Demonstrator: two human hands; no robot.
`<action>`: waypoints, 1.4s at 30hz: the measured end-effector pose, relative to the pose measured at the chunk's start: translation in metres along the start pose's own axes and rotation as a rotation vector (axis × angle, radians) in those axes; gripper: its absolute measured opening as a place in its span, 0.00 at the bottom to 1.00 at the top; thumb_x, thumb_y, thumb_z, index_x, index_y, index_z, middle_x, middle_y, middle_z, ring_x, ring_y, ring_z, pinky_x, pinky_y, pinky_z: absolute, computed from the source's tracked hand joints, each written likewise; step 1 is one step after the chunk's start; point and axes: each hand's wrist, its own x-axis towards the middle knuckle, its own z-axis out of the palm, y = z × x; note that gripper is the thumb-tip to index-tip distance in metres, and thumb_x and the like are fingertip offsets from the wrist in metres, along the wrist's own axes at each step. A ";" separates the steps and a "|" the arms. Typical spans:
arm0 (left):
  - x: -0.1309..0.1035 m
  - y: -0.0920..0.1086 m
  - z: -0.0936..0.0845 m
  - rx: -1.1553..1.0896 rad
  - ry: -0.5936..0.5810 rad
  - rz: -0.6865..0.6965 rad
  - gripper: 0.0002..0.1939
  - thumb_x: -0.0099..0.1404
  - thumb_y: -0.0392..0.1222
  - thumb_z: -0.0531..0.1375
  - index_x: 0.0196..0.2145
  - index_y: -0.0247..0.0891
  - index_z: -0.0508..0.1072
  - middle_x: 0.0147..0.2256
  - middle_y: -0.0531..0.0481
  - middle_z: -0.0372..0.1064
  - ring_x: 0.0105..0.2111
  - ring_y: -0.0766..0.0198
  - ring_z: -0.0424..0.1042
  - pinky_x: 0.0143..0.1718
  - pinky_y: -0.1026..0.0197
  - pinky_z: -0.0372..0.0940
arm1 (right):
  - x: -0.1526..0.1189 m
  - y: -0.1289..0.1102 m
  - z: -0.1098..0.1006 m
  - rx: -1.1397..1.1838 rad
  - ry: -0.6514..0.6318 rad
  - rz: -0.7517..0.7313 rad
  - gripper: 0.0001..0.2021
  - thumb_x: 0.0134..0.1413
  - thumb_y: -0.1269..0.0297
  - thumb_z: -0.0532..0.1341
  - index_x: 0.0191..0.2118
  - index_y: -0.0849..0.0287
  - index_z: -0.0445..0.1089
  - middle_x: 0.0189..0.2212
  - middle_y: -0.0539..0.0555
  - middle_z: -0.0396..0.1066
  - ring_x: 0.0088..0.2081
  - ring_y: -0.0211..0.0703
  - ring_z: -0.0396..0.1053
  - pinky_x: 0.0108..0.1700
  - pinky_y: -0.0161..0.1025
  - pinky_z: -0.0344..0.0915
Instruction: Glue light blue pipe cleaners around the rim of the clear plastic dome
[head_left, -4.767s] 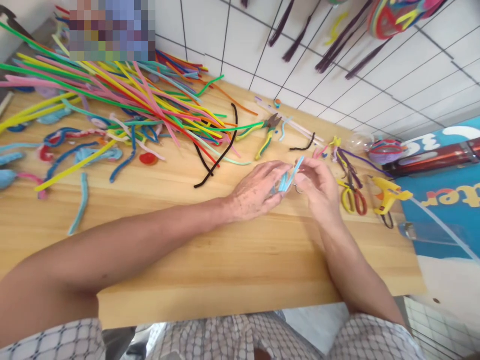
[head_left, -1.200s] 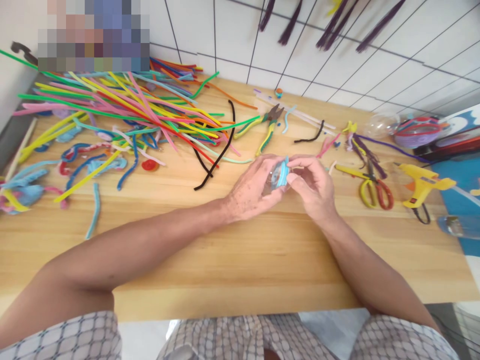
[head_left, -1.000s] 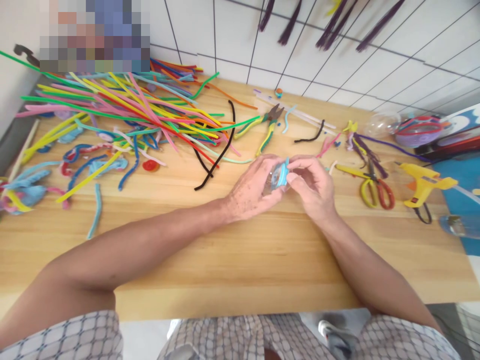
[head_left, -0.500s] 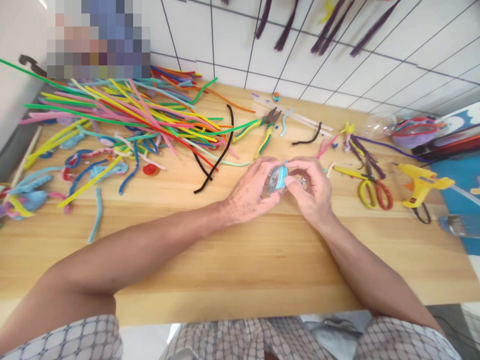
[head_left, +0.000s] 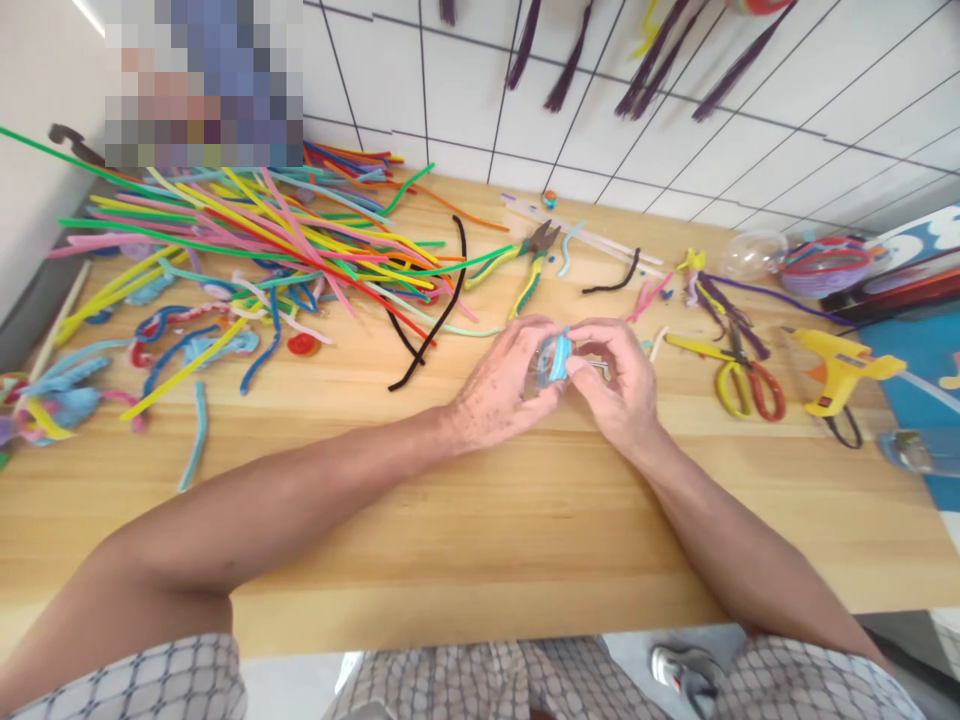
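Observation:
A small clear round piece with a light-blue band (head_left: 559,358) is between my two hands, above the middle of the wooden table (head_left: 480,530). My left hand (head_left: 510,385) curls round its clear left side. From the right, my right hand (head_left: 615,380) pinches the blue band between thumb and fingers. Thin pale ends stick out inside the curl of my right hand. Fingers hide part of the piece. Just beyond my hands lie pliers (head_left: 534,262) with green and yellow handles.
Many coloured pipe cleaners (head_left: 300,240) pile up at the back left. Scissors (head_left: 739,375), a yellow glue gun (head_left: 844,368) and a clear ball (head_left: 754,255) are on the right. Purple tassels (head_left: 570,60) hang at the back. A red cap (head_left: 302,344) lies left of centre.
My right hand has shifted slightly left, and the blue band shows a little more broadly. Both hands keep their hold. The view has moved slightly, and a shoe now shows below the table.

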 end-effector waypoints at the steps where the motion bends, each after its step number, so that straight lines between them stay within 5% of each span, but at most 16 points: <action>1: 0.000 0.000 0.000 0.005 0.001 0.008 0.30 0.75 0.47 0.62 0.69 0.40 0.61 0.67 0.31 0.69 0.71 0.44 0.68 0.71 0.37 0.68 | 0.000 0.000 0.000 0.003 0.001 0.000 0.10 0.70 0.53 0.67 0.52 0.47 0.77 0.51 0.56 0.79 0.52 0.53 0.78 0.51 0.53 0.80; 28: -0.001 0.001 -0.001 0.044 0.032 0.016 0.31 0.75 0.47 0.62 0.69 0.38 0.60 0.67 0.30 0.68 0.70 0.45 0.70 0.70 0.38 0.70 | 0.000 0.000 -0.004 -0.238 0.017 -0.211 0.18 0.64 0.65 0.67 0.58 0.46 0.74 0.52 0.59 0.77 0.54 0.60 0.77 0.54 0.61 0.78; 42: -0.001 0.001 0.001 0.039 0.052 0.028 0.30 0.74 0.45 0.63 0.69 0.40 0.60 0.66 0.32 0.68 0.69 0.46 0.70 0.70 0.39 0.69 | 0.000 0.000 -0.001 -0.198 0.028 -0.210 0.11 0.69 0.64 0.64 0.55 0.50 0.74 0.51 0.58 0.78 0.52 0.55 0.78 0.52 0.53 0.77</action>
